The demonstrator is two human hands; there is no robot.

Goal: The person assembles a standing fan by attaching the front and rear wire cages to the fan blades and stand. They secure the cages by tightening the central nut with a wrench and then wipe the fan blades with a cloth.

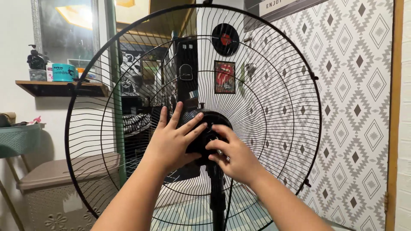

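A large round black wire fan guard (274, 81) stands upright in front of me on a black pole (217, 192). Its black centre hub (209, 122) sits at the middle of the spokes. My left hand (171, 139) lies flat against the left side of the hub with fingers spread upward. My right hand (233, 156) curls around the lower right of the hub, fingertips pinching something small at its centre; what it pinches is hidden by the fingers.
A beige lidded bin (64, 188) stands at the lower left, next to a green basket (19, 139). A wooden shelf (60, 87) with small items hangs on the left wall under a mirror (68, 30). A patterned wall (355, 107) is to the right.
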